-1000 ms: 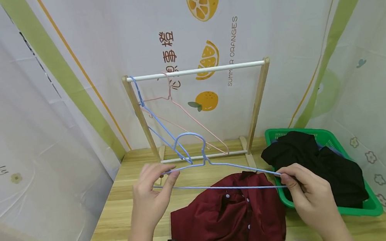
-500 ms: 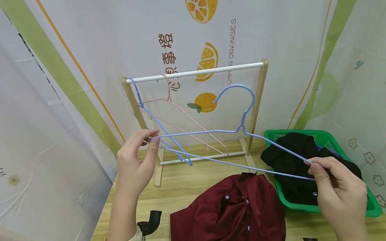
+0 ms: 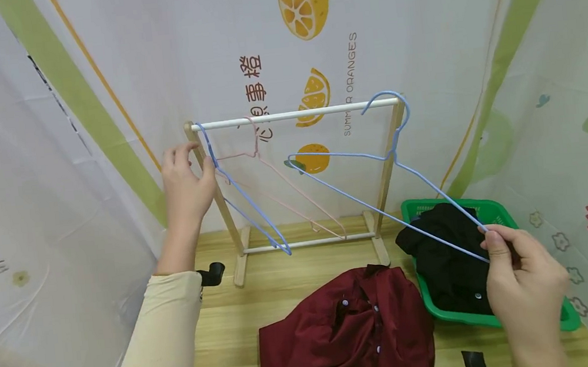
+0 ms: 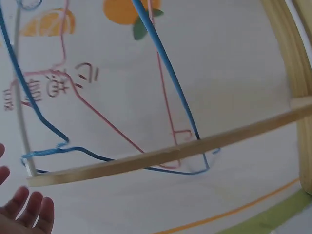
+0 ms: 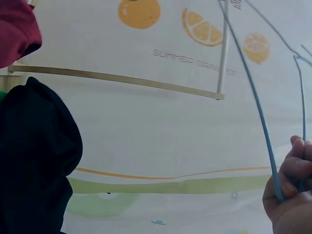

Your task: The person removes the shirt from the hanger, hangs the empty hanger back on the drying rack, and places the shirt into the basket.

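My right hand (image 3: 526, 279) pinches one end of a blue wire hanger (image 3: 393, 149), near the basket. The hanger is held up at a slant, its hook in front of the right end of the rack's white rail (image 3: 292, 114). My left hand (image 3: 187, 182) is raised beside the rack's left post, fingers bent and apart, with nothing visible between them. In the left wrist view its fingertips (image 4: 34, 209) lie near the rail's end. Another blue hanger (image 4: 167, 70) and a pink hanger (image 3: 256, 143) hang from the rail, close to that hand.
A dark red buttoned shirt (image 3: 340, 327) lies on the wooden table (image 3: 223, 332) in front of the rack. At the right, a green basket (image 3: 493, 207) holds black clothing (image 3: 449, 251). A printed curtain (image 3: 115, 35) surrounds the table.
My left hand has let go of the blue hanger and risen to the rack's left post. My right hand has moved right with the hanger, whose hook is now higher.
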Demonstrator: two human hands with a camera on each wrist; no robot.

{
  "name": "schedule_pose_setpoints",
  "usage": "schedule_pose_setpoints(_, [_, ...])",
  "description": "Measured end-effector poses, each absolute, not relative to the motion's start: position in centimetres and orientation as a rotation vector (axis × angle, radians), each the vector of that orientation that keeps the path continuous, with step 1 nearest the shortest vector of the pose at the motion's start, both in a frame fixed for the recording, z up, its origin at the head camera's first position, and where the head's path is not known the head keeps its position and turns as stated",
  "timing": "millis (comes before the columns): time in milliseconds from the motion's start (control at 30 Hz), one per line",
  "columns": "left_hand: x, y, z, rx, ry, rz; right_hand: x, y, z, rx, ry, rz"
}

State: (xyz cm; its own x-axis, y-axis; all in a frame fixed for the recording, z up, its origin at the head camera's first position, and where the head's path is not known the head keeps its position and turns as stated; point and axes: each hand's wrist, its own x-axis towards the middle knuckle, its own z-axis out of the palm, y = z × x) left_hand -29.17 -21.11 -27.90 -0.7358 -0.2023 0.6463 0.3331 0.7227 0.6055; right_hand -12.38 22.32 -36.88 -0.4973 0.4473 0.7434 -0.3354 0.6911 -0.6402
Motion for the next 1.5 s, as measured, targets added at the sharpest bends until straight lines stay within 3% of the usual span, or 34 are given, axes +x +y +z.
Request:
schedule_pose_setpoints(367, [-33.3, -22.8, -25.1, -0.030, -2.403, -0.803, -15.5, 21.4, -37.4, 0.022, -1.946, 0.792])
schedule_pose_setpoints(1000, [-34.5, -22.8, -26.5, 0.023, -2.472, -0.742, -19.6, 18.8, -34.0, 0.122, -2.045, 0.796])
schedule_pose_setpoints(1500, [-34.8, -22.5, -27.6, 0.023, -2.402, -0.729, -21.4, 18.1, -34.7, 0.117, -2.114, 0.821])
